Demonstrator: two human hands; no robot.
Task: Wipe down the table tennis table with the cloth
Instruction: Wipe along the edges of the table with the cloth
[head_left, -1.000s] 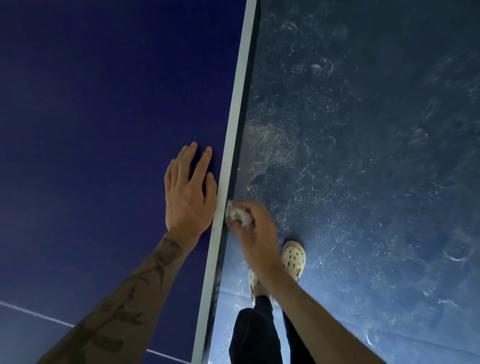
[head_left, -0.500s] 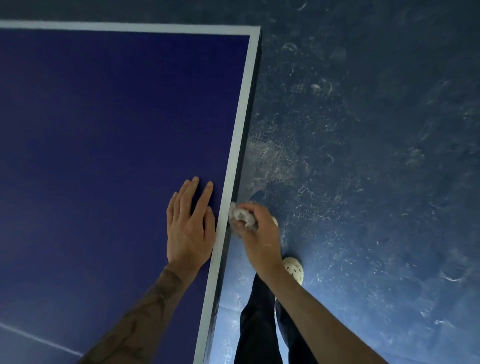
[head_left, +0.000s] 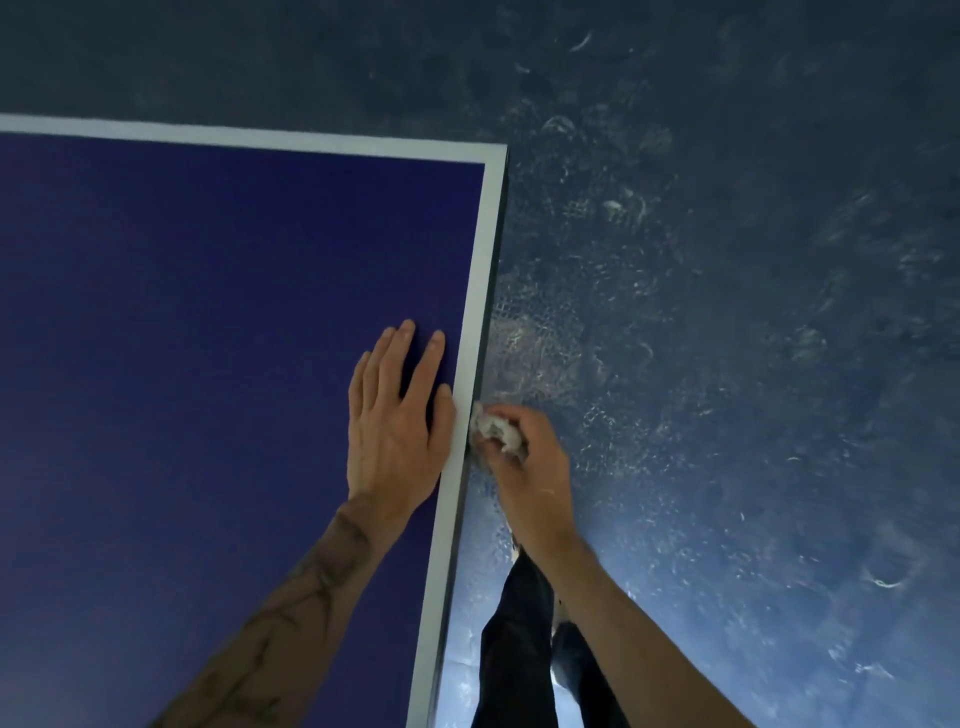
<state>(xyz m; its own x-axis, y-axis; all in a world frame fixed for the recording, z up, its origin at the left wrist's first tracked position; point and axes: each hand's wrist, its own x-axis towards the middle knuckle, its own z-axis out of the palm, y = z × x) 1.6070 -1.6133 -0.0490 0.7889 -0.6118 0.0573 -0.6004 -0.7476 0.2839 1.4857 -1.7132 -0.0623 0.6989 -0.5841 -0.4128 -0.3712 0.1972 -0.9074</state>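
Cloth (head_left: 496, 430) in right hand (head_left: 527, 475) against table (head_left: 208, 364) edge

— Where does the table tennis table (head_left: 208, 364) sit from here?
— It fills the left. Its far right corner (head_left: 496, 156) reaches the middle, with floor (head_left: 727, 364) beyond it and all down the right.
— And the hands?
— The left hand (head_left: 395, 431) lies flat on the tabletop, just inside the right border line (head_left: 470, 364). The right hand (head_left: 524, 467) is just off that edge, holding a wadded cloth (head_left: 496, 431) against the table's side, level with the left hand.
— The legs (head_left: 514, 665)?
— Nearer, under the right forearm (head_left: 623, 623), close beside the table.
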